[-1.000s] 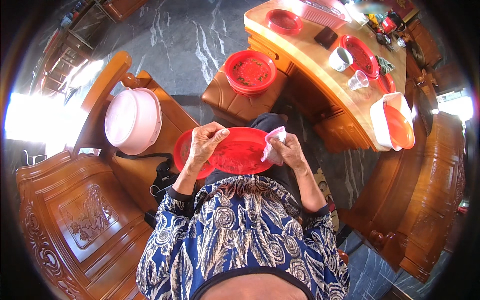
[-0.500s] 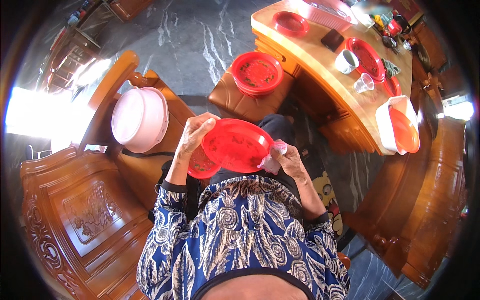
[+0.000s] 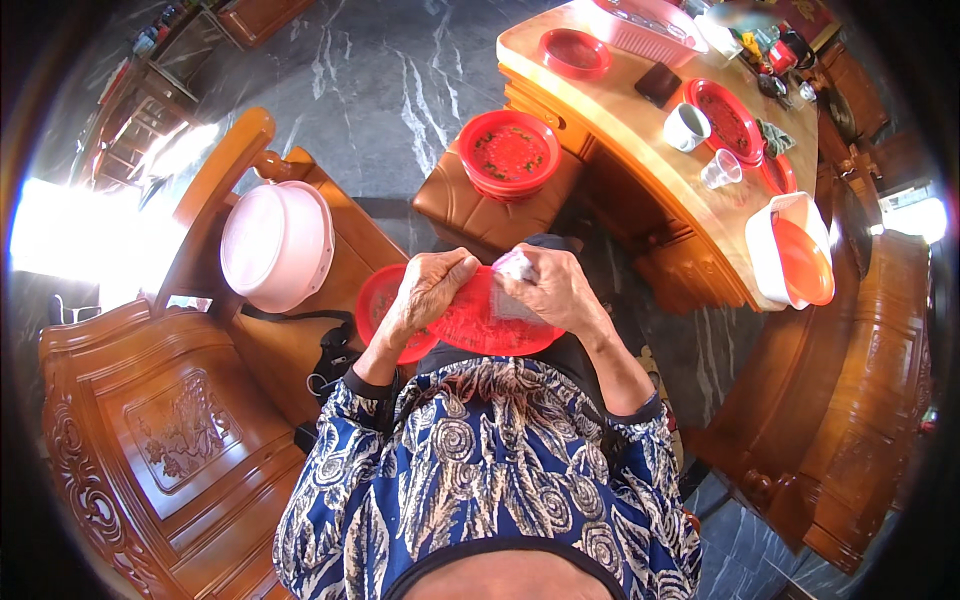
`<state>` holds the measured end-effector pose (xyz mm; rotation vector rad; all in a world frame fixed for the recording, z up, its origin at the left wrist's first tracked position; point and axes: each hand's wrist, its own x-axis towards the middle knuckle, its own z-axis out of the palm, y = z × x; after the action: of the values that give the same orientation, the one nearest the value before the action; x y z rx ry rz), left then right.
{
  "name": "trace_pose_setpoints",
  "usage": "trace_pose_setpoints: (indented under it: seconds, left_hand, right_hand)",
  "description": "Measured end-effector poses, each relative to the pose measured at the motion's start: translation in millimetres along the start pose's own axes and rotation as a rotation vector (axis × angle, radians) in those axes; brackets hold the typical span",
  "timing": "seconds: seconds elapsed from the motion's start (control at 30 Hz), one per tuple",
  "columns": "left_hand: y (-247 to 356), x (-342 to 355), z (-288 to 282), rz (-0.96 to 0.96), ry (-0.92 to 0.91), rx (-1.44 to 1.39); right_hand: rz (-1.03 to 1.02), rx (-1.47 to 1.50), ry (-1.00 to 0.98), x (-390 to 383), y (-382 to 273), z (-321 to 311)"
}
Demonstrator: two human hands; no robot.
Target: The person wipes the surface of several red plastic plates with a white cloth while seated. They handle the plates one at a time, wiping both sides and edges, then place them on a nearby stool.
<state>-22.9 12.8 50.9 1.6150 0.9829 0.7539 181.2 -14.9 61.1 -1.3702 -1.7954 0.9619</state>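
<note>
Plate (image 3: 482,328): red, held above the lap between both hands, at the middle of the view
Long axis: left to right across the body, wider in view than deep; cannot tell whether oval or round and tilted
Facing: patterned side up toward the wearer, one end toward the left hand, the other beneath the right forearm's side
Left hand (image 3: 435,285): fingers curled at the left part of the rim, thumb on top, gripping the plate
Right hand (image 3: 560,288): fingers bent around the cloth (image 3: 513,267), white and pink, bunched against the plate's upper right part
Second plate (image 3: 376,302): red, just left of the first, partly behind the left hand and wrist; cannot tell what lies beneath
Stool (image 3: 448,212): brown, padded, ahead of the knees, bearing a stack (image 3: 508,150) of red plates with green-flecked pattern
Worktop (image 3: 615,95): pale wood, curved front, ahead to the right; bearing more red plates, a pink basket (image 3: 655,35), a white cup (image 3: 686,128), a clear cup (image 3: 721,169) and, near the close end, a white tub (image 3: 763,258) with an orange dish (image 3: 802,262) inside
Bench (image 3: 352,225): polished wood, at left, with a pink basin (image 3: 275,245) tipped on its side or upside down
Floor (image 3: 390,60): dark grey, white-veined
Light: bright glare at far left
</note>
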Motion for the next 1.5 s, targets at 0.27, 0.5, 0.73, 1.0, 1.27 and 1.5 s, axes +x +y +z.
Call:
trace_pose_setpoints:
  seconds: [0.27, 0.5, 0.73, 1.0, 1.27, 1.5]
  left_hand:
    - [-25, -14, -7, -0.003, 0.179, -0.034]
    - [-62, -15, -15, 0.008, 0.276, -0.294]
    - [-75, -12, -22, 0.025, 0.348, -0.277]
    - [-18, -18, 2, 0.123, 0.218, 0.191]
    - [3, -14, 14, 0.187, 0.186, 0.24]
    - [-22, -15, 4, 0.144, 0.267, 0.104]
  right_hand:
    - [0.054, 0.19, 0.025, -17, 8, 12]
    - [0.212, 0.934, -0.15, -66, 66, 21]
    - [0.214, 0.94, -0.177, -64, 69, 23]
    - [0.216, 0.628, -0.107, -24, 22, 10]
    - [-0.103, -0.052, -0.01, -5, -9, 2]
    - [0.01, 0.355, 0.056, -34, 44, 10]
